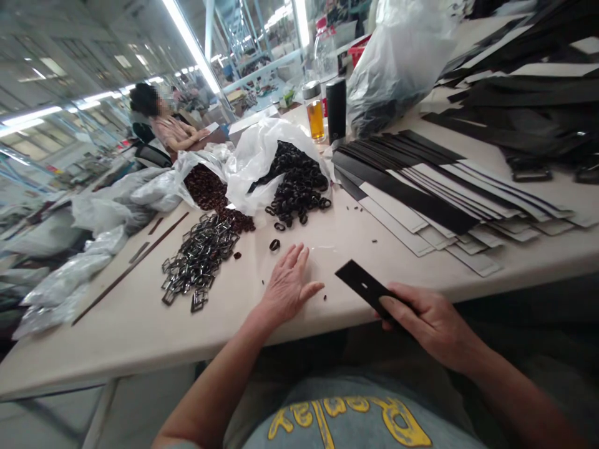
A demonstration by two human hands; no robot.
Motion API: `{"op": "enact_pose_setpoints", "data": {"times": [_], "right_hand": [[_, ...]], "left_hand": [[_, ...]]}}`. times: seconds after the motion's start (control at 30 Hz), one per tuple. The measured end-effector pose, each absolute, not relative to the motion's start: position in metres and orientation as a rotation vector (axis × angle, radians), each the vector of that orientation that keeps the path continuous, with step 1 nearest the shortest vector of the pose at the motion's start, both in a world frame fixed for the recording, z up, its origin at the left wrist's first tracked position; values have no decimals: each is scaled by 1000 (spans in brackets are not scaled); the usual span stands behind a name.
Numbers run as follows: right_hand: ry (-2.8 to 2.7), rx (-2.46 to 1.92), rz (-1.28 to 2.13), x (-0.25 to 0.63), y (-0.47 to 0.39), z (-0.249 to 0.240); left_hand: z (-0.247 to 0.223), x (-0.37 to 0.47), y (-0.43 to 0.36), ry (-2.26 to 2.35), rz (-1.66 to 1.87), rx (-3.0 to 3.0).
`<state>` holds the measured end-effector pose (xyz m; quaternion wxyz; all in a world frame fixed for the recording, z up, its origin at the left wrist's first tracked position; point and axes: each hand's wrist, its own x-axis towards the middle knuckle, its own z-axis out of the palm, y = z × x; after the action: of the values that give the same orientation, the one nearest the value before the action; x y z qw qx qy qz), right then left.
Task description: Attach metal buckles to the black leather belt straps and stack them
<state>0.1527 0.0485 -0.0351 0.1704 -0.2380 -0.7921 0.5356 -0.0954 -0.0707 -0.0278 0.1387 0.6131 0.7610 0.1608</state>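
Observation:
My left hand (289, 284) lies over the table with its fingers spread and nothing in it, just below a single black ring (274, 245). In my right hand (428, 321) is a black strip (358, 280) with a small slot near its end, pinched between thumb and fingers at the table's front edge. Left of my left hand is a pile of metal buckles (199, 255). Beyond it, black loops (299, 193) spill from a white plastic bag (255, 156), beside a heap of brown pieces (206, 187).
Stacked black and white strips (421, 187) cover the table's right side. A glass of amber liquid (314, 115), a black bottle (336, 109) and a large plastic bag (402, 56) stand behind. A long brown strip (131, 268) lies left. A person (171, 128) sits farther back.

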Motion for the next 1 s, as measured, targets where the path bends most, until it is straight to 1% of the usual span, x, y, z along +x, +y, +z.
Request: {"op": "enact_pose_setpoints", "data": {"times": [0.07, 0.13, 0.3, 0.43, 0.53, 0.63, 0.7, 0.83, 0.93, 1.0], "right_hand": [[-2189, -749, 1496, 152, 54, -36], [-2159, -794, 1471, 148, 58, -38], [-2085, -871, 1456, 137, 62, -45], [-2084, -920, 1487, 134, 64, -44], [-2078, -969, 1483, 133, 65, -42], [-2070, -1038, 1480, 132, 63, -40], [-2051, -1088, 1464, 133, 60, -38], [-1980, -1223, 1397, 133, 52, -32], [-1980, -1281, 1365, 131, 50, -30], [-2021, -1276, 1284, 129, 49, -32]], "left_hand": [[-33, -94, -60, 2224, 291, 1769], [-36, -84, -51, 2157, 219, 1847], [-37, -69, -50, 1987, 232, 2007], [-33, -80, -69, 2082, 218, 1933], [-29, -82, -80, 1977, 276, 1969], [-25, -85, -86, 1874, 511, 2050], [-19, -98, -96, 2014, 732, 1983], [3, -152, -148, 2592, 1032, 1570], [16, -192, -206, 2909, 1109, 1254], [18, -210, -239, 3110, 976, 1061]]}}
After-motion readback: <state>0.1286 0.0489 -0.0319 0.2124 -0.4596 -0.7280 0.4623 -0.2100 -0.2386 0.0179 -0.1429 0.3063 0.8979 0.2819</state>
